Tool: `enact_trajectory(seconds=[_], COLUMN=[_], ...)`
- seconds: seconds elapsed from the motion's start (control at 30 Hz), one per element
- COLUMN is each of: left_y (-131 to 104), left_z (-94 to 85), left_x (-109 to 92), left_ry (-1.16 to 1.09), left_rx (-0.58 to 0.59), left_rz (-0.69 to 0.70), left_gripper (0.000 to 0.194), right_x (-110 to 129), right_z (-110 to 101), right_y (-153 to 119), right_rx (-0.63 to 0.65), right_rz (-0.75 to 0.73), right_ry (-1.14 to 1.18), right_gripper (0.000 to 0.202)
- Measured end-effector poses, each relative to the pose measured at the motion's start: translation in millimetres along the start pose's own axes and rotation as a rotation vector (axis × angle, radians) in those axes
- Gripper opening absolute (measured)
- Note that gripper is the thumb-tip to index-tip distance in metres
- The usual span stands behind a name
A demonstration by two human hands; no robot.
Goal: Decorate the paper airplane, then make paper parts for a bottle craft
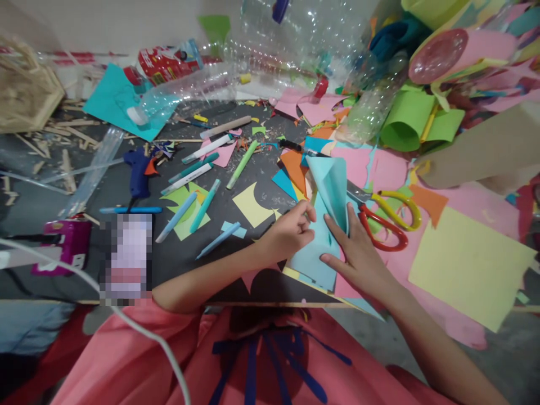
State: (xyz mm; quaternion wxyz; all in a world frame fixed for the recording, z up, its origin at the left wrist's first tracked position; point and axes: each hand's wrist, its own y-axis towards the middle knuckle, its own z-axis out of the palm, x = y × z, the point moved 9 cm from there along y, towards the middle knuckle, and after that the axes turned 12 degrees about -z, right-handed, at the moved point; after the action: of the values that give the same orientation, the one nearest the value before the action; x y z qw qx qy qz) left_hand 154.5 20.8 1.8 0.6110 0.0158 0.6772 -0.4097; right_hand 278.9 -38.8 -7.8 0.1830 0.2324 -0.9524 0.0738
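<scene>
A light blue sheet of paper [314,250] lies in front of me, its upper part curled over into a cone-like fold. My right hand [360,256] rests on its right side with the fingers spread, the index finger along the fold. At the paper's left edge is my left hand [293,229], its fingers curled in; whether they pinch anything is hidden. Scissors [382,222] with one red and one yellow handle loop lie just beyond my right hand, their blades partly behind the blue fold.
Left of my hands lie several markers [205,194], a pale yellow cut-out [253,205], a blue glue gun [139,171] and a phone-like blurred object [126,256]. Plastic bottles [189,87] line the back. Pink paper and a yellow sheet [468,264] cover the right. A white cable [139,332] crosses at lower left.
</scene>
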Motion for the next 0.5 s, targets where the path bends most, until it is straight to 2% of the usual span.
enact_trajectory(seconds=[0.13,0.2,0.3,0.33,0.4,0.5], left_y=[-13.8,-24.8,-44.4,-52.1,-69.6,-92.8], left_z=[-25.3,-45.6,-80.3,-96.9,-127.7,-162.1], left_x=[0.5,1.6,2.1,1.5,-3.5,-5.8], left_ry=[-0.021,-0.015,0.104,0.129,0.221,0.348], left_rx=[-0.005,-0.054,-0.138,-0.208,-0.335,-0.429], left_rz=[-0.033,-0.027,0.006,0.022,0.096,0.142], left_gripper=[0.016,0.012,0.004,0.002,0.002,0.008], right_x=[-0.4,-0.5,-0.6,-0.6,-0.3,6.4], right_z=[0.3,1.4,3.2,3.3,2.3,-3.0], right_y=[-0.6,-0.5,-0.2,-0.2,-0.6,-1.7], right_rx=[-0.009,-0.014,-0.028,-0.036,-0.052,-0.083], right_rz=[0.0,0.003,0.005,0.005,0.003,-0.058], right_ry=[-0.04,-0.062,-0.084,-0.086,-0.078,-0.045], right_gripper=[0.084,0.086,0.087,0.087,0.087,0.083])
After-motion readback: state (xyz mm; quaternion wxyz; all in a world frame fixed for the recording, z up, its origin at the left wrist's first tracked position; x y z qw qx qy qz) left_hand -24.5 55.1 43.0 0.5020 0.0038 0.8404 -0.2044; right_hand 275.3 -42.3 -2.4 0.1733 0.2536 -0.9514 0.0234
